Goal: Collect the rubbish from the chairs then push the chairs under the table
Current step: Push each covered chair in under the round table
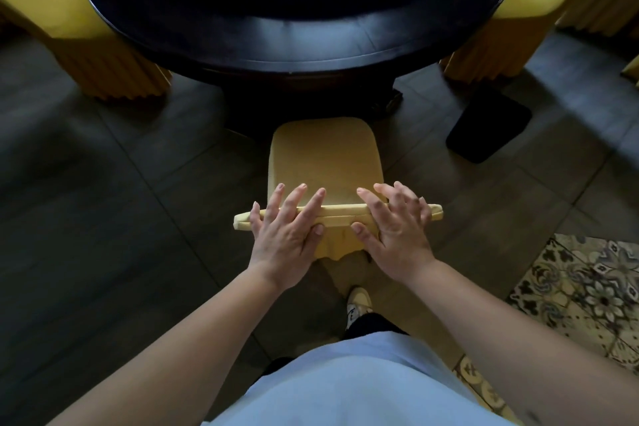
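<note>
A yellow-covered chair (pixel 326 157) stands right in front of me, its seat facing the round dark table (pixel 276 45). No rubbish shows on the seat. My left hand (pixel 287 228) lies on the top of the chair back at its left half, fingers spread over the edge and thumb behind. My right hand (pixel 394 225) lies the same way on the right half. Both palms rest on the backrest and neither hand closes around anything. The front of the seat sits just short of the table's edge.
Two more yellow-covered chairs stand at the table, one at the left (pixel 69 28) and one at the right (pixel 511 31). A black bin-like object (pixel 487 128) sits on the grey tiles to the right. Patterned tiles (pixel 587 290) lie at the lower right. My shoe (pixel 358 301) is behind the chair.
</note>
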